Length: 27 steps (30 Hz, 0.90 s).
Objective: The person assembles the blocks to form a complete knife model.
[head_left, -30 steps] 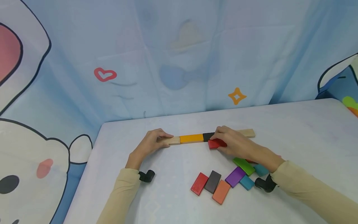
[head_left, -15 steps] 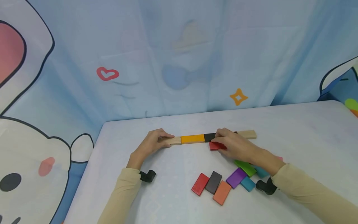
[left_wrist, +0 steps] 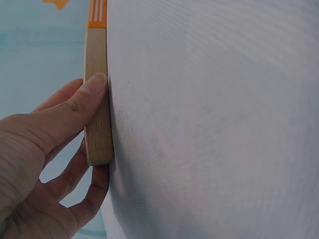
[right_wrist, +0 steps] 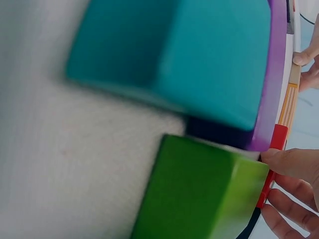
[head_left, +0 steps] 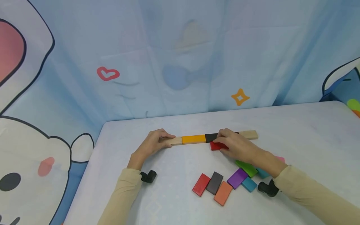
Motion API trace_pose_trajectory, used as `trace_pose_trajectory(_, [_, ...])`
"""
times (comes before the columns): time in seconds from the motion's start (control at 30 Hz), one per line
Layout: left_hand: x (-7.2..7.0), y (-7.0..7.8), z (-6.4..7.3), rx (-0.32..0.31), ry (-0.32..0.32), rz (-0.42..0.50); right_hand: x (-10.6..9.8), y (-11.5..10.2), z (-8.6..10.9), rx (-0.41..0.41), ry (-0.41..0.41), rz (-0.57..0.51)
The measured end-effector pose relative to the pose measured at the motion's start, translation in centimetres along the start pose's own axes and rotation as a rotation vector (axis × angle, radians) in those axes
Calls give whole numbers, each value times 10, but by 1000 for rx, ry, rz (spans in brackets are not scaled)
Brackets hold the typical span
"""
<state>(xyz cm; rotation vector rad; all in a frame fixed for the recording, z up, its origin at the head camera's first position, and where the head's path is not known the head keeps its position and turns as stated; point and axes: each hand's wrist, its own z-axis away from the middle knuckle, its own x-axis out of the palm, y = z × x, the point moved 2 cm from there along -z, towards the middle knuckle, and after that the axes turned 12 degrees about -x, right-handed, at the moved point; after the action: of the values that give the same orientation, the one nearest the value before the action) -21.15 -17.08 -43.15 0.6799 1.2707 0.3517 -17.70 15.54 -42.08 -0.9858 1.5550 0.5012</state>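
Observation:
A long flat wooden bar (head_left: 193, 139) with bare ends and orange and black middle sections lies across the table. My left hand (head_left: 153, 142) pinches its bare left end (left_wrist: 96, 55), thumb on the near face. My right hand (head_left: 236, 145) holds a red block (head_left: 216, 146) against the near side of the bar's black part. In the right wrist view, the thumb touches this block and the other fingers lie around the bar's far side. The right hand covers part of the bar and the block's right end.
Nearer me lie another red block (head_left: 201, 185), a dark grey block (head_left: 214, 182), an orange block (head_left: 223, 193), a purple block (head_left: 237, 178), a green block (head_left: 247, 168) and teal blocks (head_left: 249, 184). A pink block (head_left: 281, 159) shows beyond the right forearm. A blue curtain (head_left: 180, 56) hangs behind the table.
The red block in my right hand has shifted very slightly along the bar's near side. My left hand keeps its hold on the end; the head view has moved a little.

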Motion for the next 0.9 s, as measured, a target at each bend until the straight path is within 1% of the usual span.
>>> trace_pose_trajectory(0.33, [0, 1, 0, -6, 2, 3, 0, -1, 0, 6, 7, 16])
trace_pose_trajectory(0.43, [-1, 0, 1, -5, 0, 1, 0, -2, -1, -5, 19, 27])
trace_pose_trajectory(0.53, [-1, 0, 1, -6, -4, -4, -2, -9, -2, -50, 33, 3])
trace_pose_trajectory(0.6, [-1, 0, 0, -7, -4, -5, -4, -19, -3, -100, 31, -43])
trace_pose_trajectory(0.63, [-1, -1, 0, -8, -3, -8, -5, -26, -4, -126, 21, -78])
trace_pose_trajectory(0.7, [-1, -1, 0, -6, -1, -4, -6, -42, -5, -183, -30, -135])
trace_pose_trajectory(0.8, [0, -2, -1, 3, 1, 5, -7, -68, -6, -252, -148, -220])
trace_pose_trajectory(0.9, [1, -3, -1, 10, 2, 14, -3, -90, -7, -307, -262, -262])
